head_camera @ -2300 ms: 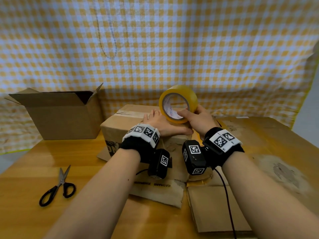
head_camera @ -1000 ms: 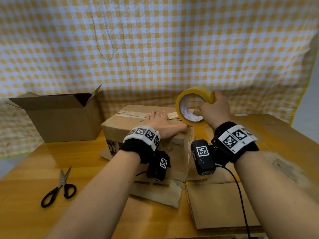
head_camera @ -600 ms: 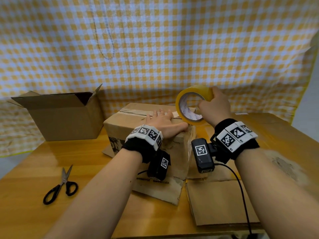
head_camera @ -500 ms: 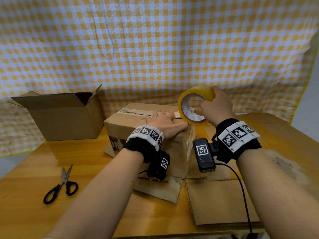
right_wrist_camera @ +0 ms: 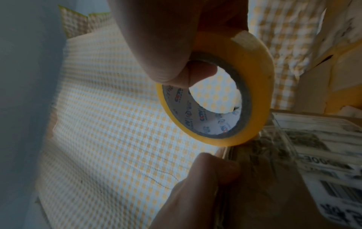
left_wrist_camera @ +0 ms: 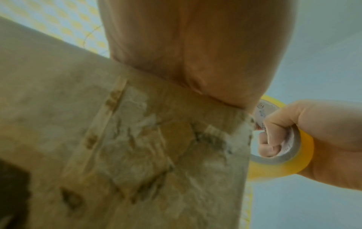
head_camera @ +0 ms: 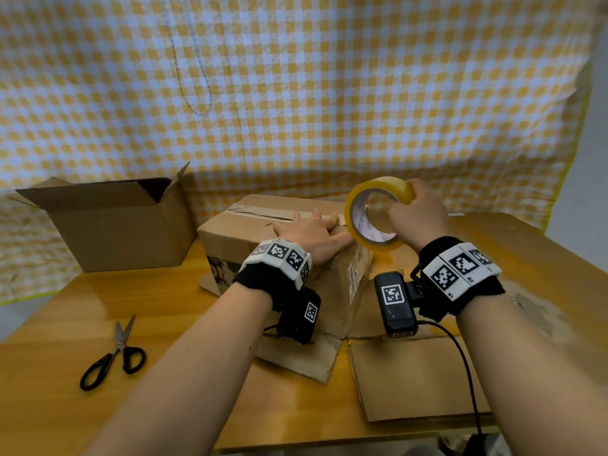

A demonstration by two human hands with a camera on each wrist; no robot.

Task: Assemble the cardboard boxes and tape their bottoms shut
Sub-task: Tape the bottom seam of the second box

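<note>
A closed box (head_camera: 263,238) sits bottom-up near the middle of the table (head_camera: 65,307), its flaps spread on the wood toward 6 o'clock. The left hand (head_camera: 312,235) lies flat on the box top, fingers straight and slightly apart, pressing along the taped seam; the thumb reaches toward 3 o'clock at the box's right edge. In the left wrist view the palm (left_wrist_camera: 195,54) presses down on the cardboard.

The right hand (head_camera: 418,212) holds the tape (head_camera: 375,222) just off the box's right edge, at 3 o'clock from the left hand. Its fingers are curled through the core and the thumb (right_wrist_camera: 162,46) clamps the outer rim, so the roll stands on edge, its lower rim close to the box corner; whether it touches cannot be told.

A second box (head_camera: 121,225), open at the top, stands at 10 o'clock. Scissors (head_camera: 115,357) lie at 8 o'clock, blades slightly apart. A checked cloth (head_camera: 296,93) hangs behind.
</note>
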